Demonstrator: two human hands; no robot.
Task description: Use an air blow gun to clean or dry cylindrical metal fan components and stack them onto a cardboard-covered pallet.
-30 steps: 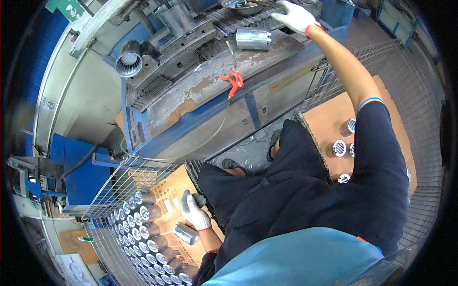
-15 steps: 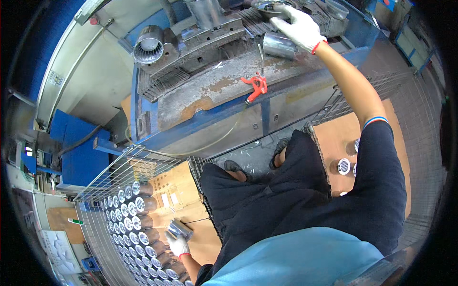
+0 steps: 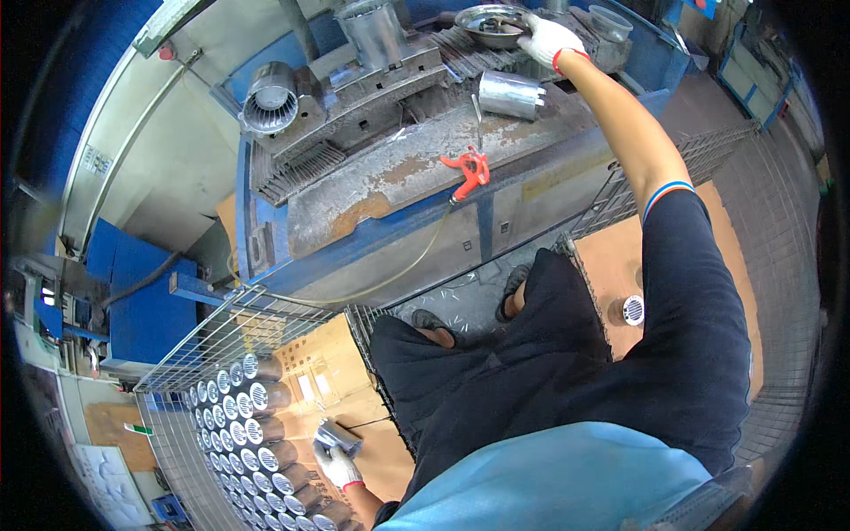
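Observation:
My left hand (image 3: 339,464), in a white glove, grips a finned metal cylinder (image 3: 334,435) low over the cardboard in the wire basket (image 3: 232,319) at my left. Rows of several like cylinders (image 3: 237,416) lie in that basket. My right hand (image 3: 548,39), also gloved, reaches far up and rests on the rim of a round metal bowl (image 3: 490,23) on the machine top. Just below that hand a shiny metal cylinder (image 3: 509,94) lies on the rusty machine bed (image 3: 390,173).
An air blow gun with a red handle (image 3: 467,172) hangs by its hose at the bed's front edge. A finned part (image 3: 269,97) sits in the machine fixture. On my right a wire basket with a cardboard floor (image 3: 637,257) holds one cylinder (image 3: 629,311).
My left hand has moved down and back along the left basket with a cylinder in it. My right hand has stayed near the bowl while my head turned, shifting the view.

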